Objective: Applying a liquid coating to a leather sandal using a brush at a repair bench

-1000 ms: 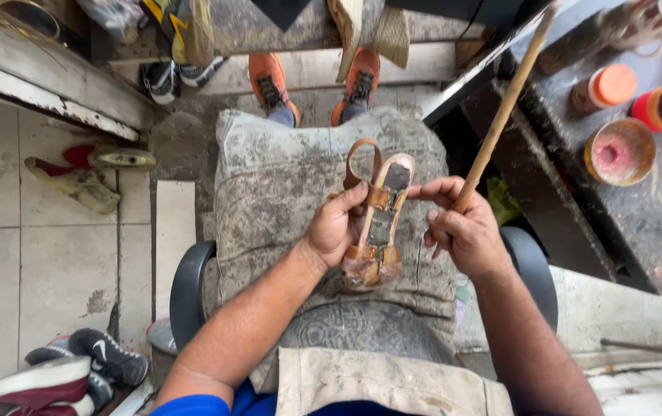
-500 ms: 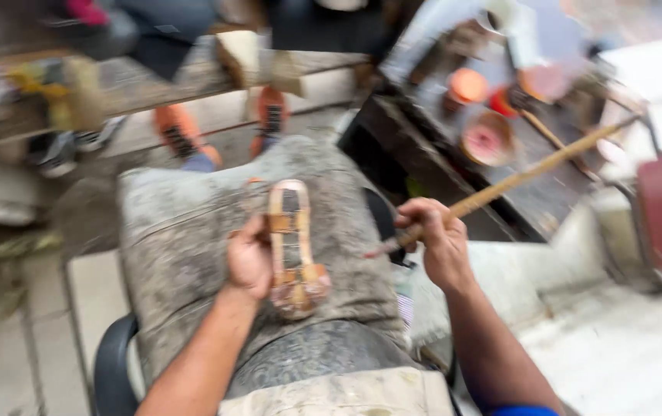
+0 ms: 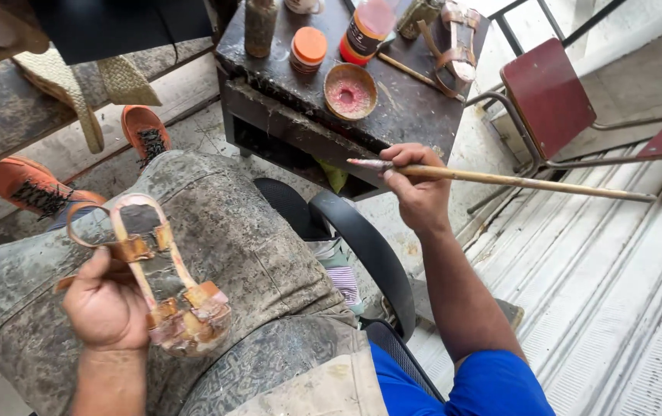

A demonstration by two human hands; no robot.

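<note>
While we look down from above our own lap, our left hand grips a strappy sandal from underneath, fingers closed around its sole, holding it sole-down above our left thigh, which is covered by a stained grey apron. Its thin straps loop up toward the toe end, and patches near the heel look wet and pinkish, which suggests to us that some of the coating is already on, though we cannot tell how much of the shoe is covered. Our right hand is clenched around a long wooden brush, pinched near its bristle end, with the handle running far out to the right. The tip, tinted pink, hangs just beside the edge of a dark, scuffed work surface, near a small round bowl of pink paste, and is well apart from the sandal. We judge that the brush is at the bowl for more paste, so the coating of this sandal is only partly done. On the surface also stand a jar with an orange lid, a bottle and a second sandal lying at the far edge; whether that one is finished we cannot tell. Orange shoes show on our feet below, and a red chair stands to the right.
</note>
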